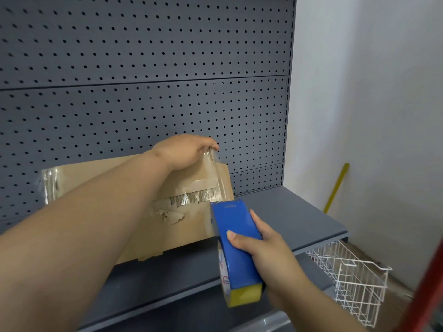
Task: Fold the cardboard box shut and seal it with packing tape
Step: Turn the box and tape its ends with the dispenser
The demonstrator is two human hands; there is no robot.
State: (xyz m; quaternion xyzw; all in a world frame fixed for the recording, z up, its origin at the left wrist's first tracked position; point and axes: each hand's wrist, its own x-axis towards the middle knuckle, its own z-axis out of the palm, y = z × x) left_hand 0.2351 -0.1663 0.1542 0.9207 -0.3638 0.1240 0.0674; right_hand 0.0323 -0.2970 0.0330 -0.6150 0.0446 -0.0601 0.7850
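Observation:
A brown cardboard box (191, 224) sits on a grey shelf (287, 212) against the pegboard, its top flaps folded down, with torn paper and old tape along the seam. My left hand (184, 152) pinches the free end of a clear tape strip (219, 178) above the box's far right edge. The strip runs down to a blue and yellow tape dispenser (236, 250), which my right hand (271, 255) grips at the box's near right side. My left forearm hides much of the box's left half.
A dark grey pegboard (143, 68) backs the shelf. A white wire basket (347, 274) hangs low on the right. A yellow stick (336, 188) leans against the white wall. A red bar (429, 283) crosses the right edge.

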